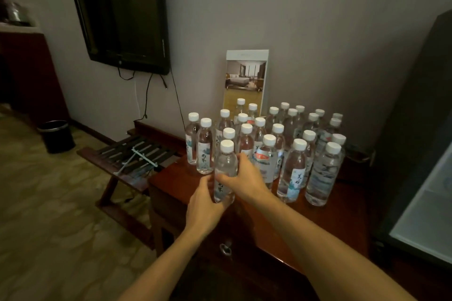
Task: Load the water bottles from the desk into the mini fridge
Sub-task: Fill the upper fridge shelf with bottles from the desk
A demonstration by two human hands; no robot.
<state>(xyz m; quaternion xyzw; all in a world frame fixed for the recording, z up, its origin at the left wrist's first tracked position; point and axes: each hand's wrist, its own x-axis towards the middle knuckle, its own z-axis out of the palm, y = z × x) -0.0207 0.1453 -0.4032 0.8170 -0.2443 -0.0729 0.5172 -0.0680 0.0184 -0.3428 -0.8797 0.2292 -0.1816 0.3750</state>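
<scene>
Several clear water bottles (294,168) with white caps stand packed together on the reddish wooden desk (171,183). The nearest one, a front water bottle (225,166), is upright at the desk's front left. My left hand (204,205) wraps its lower part from the left. My right hand (244,178) grips its middle from the right. The mini fridge (420,144) stands dark at the right edge, and its glass door (425,205) shows pale at the lower right.
A leaflet stand (245,80) leans on the wall behind the bottles. A wall television (122,12) with hanging cables is at upper left. A slatted luggage rack (132,156) adjoins the desk's left side, and a black bin (57,135) sits on the carpet.
</scene>
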